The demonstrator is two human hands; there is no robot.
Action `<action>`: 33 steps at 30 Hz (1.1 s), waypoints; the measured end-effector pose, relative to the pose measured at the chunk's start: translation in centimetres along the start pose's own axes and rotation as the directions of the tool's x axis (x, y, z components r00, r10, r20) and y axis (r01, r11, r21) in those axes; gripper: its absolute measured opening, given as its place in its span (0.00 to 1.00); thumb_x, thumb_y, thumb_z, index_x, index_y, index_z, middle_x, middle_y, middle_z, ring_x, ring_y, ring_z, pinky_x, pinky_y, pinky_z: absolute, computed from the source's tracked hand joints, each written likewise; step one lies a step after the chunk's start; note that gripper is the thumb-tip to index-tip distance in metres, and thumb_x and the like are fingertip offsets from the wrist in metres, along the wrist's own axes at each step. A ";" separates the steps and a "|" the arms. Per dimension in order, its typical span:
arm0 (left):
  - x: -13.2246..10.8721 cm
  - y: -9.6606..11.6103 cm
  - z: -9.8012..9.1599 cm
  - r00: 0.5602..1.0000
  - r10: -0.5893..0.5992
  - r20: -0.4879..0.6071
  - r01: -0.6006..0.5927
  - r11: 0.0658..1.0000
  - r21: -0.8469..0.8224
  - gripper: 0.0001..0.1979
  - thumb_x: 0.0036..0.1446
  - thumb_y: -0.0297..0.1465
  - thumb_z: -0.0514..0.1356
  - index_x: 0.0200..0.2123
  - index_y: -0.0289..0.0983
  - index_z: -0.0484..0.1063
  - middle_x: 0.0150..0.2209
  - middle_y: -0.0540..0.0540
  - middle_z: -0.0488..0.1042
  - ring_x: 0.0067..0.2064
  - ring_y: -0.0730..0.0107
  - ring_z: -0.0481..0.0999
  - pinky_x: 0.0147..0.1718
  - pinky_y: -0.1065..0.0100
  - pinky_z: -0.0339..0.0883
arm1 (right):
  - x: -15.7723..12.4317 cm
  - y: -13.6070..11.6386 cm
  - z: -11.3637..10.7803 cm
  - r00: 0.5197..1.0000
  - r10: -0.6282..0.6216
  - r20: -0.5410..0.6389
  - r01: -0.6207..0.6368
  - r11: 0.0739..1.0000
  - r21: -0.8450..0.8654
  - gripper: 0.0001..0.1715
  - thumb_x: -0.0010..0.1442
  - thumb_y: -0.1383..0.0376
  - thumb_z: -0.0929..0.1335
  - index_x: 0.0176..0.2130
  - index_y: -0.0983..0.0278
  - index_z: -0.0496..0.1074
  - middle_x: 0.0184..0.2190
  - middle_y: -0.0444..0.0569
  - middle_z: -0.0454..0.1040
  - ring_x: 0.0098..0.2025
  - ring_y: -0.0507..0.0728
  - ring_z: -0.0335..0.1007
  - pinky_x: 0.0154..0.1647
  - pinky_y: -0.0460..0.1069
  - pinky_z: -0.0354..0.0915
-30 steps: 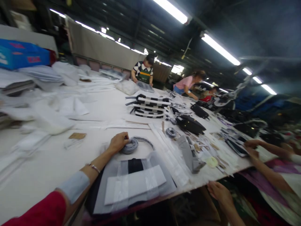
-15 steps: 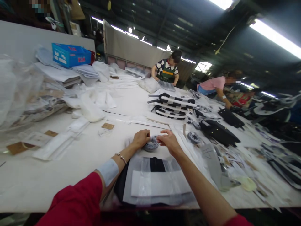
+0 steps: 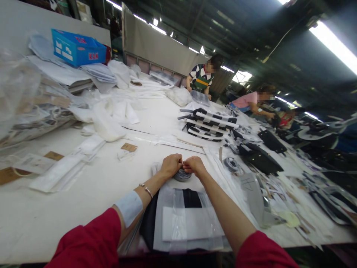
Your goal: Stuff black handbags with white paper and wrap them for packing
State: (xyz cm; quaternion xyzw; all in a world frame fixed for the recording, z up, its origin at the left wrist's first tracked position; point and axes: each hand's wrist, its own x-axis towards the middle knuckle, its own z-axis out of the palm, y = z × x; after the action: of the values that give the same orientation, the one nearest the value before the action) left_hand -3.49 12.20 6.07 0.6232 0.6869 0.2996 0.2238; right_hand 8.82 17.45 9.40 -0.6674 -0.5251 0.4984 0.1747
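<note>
A coiled grey strap [image 3: 182, 175] lies on the white table just beyond a bag wrapped in clear plastic [image 3: 192, 223]. My left hand [image 3: 172, 164] is closed at the coil's upper left edge, its fingers curled onto the strap. Close beside it, almost touching, my right hand [image 3: 193, 165] pinches at the coil's top right. The fingertips of both hands meet over the strap and partly hide it. The wrapped bag has a black side, a pale panel and a dark stripe, and lies between my forearms.
Checkered black-and-white bags [image 3: 210, 124] are stacked ahead. Another grey coil [image 3: 232, 164] and black bag pieces [image 3: 260, 158] lie to the right. Plastic bags and a blue box [image 3: 78, 48] are at the left. Two people [image 3: 201, 77] work beyond, one in pink [image 3: 245, 101].
My right hand has moved left and closed its spread fingers at the coil, nearer my left hand. The view has shifted slightly. The person in pink has lowered and moved their arm.
</note>
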 end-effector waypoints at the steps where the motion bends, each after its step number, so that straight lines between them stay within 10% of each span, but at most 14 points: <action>1: 0.0 0.0 0.0 1.000 0.000 0.001 0.000 1.000 0.000 0.03 0.52 0.28 0.60 0.31 0.41 0.74 0.35 0.48 0.78 0.38 0.63 0.74 0.37 0.67 0.62 | 0.1 -0.1 0.1 1.000 0.011 0.001 -0.011 1.000 -0.017 0.14 0.45 0.74 0.71 0.23 0.60 0.63 0.15 0.42 0.72 0.27 0.57 0.77 0.25 0.47 0.72; 20: 0.0 0.4 -0.4 1.000 -0.020 0.006 0.020 1.000 0.013 0.02 0.51 0.30 0.62 0.30 0.41 0.75 0.34 0.49 0.79 0.38 0.66 0.76 0.36 0.69 0.64 | -0.9 -0.4 -1.0 0.995 0.032 0.093 -0.033 0.999 0.016 0.10 0.53 0.73 0.69 0.26 0.62 0.64 0.21 0.43 0.75 0.26 0.52 0.75 0.30 0.45 0.73; 33: 0.1 0.1 -0.2 1.000 -0.022 0.003 0.022 1.000 -0.023 0.04 0.51 0.28 0.60 0.31 0.41 0.75 0.34 0.49 0.79 0.39 0.65 0.76 0.38 0.68 0.65 | -0.7 -0.7 -0.3 0.997 0.019 0.077 0.010 0.933 -0.360 0.06 0.56 0.71 0.70 0.31 0.65 0.68 0.20 0.44 0.76 0.21 0.51 0.73 0.23 0.43 0.70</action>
State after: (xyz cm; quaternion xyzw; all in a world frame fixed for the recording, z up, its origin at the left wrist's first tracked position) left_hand -3.57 12.26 6.24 0.6135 0.6899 0.3042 0.2350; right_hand 8.72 17.22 10.36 -0.6690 -0.6126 0.4200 0.0275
